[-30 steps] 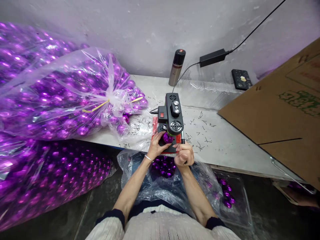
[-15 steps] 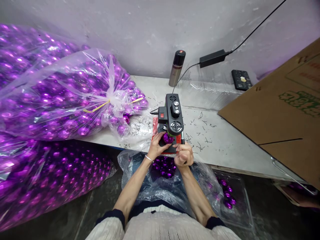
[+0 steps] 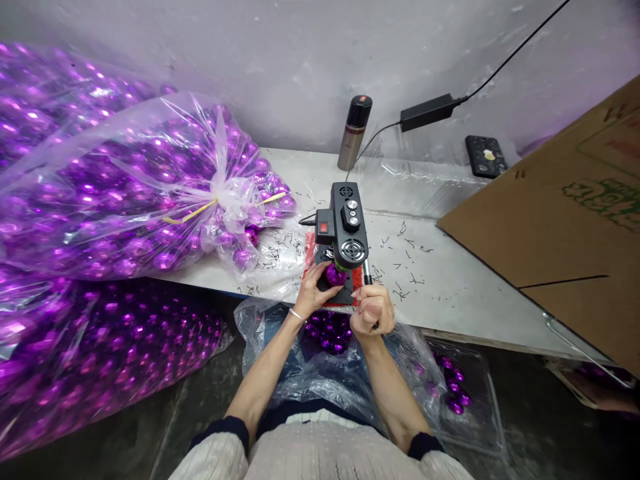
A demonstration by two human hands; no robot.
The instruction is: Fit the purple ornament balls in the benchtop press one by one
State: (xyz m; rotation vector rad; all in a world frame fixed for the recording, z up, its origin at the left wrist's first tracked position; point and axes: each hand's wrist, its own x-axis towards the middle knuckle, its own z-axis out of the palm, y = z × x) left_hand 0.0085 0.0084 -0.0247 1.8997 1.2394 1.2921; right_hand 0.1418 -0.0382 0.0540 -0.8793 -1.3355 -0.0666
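A small black bench machine [image 3: 346, 227] with a red switch stands on a red mat [image 3: 357, 277] at the table's near edge. Under its head sits a shiny purple ball [image 3: 335, 274]. My left hand [image 3: 313, 291] is closed round that ball, holding it on the machine's base. My right hand [image 3: 373, 309] is a fist wrapped round the machine's lever handle [image 3: 367, 271], just right of the ball. An open clear bag of purple balls [image 3: 327, 332] lies in my lap below both hands.
Big tied bags of purple balls [image 3: 120, 193] fill the left. A flask [image 3: 354, 132], power adapter [image 3: 425, 112] and dark phone [image 3: 483, 156] sit at the back. A cardboard sheet [image 3: 560, 220] leans on the right. Metal bits litter the white table [image 3: 450, 287]. A clear tray [image 3: 465, 400] with balls lies low right.
My right fist on the lever has come slightly down and toward me. My left hand stays on the ball under the machine's head.
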